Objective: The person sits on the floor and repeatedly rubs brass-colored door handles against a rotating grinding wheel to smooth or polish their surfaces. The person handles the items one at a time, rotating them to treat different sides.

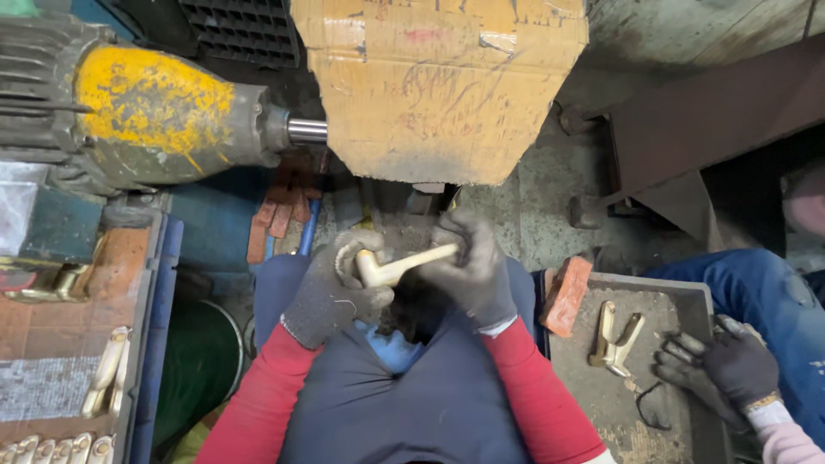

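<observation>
Big cardboard guard (438, 86) fills top centre, with a yellow-painted motor (146, 112) to its left and a bare steel shaft (306, 131) running between them. Grey tray (670, 301) at lower right holds more brass pieces (614, 339); a co-worker's gloved hand (718, 369) rests on it.

Over the lap, just below the guard, both gloved hands hold one brass handle (397, 266): pale gold, dull, slim bar with a rounded bend at its left end. Long axis runs left-low to right-high, slightly tilted; bent end points left.

Left hand (331, 288): grip closed around the bent end. Right hand (468, 266): grip closed on the straight end.

Both tips of the handle are buried in the gloves, so its full length is hidden. Its underside is out of sight.
</observation>
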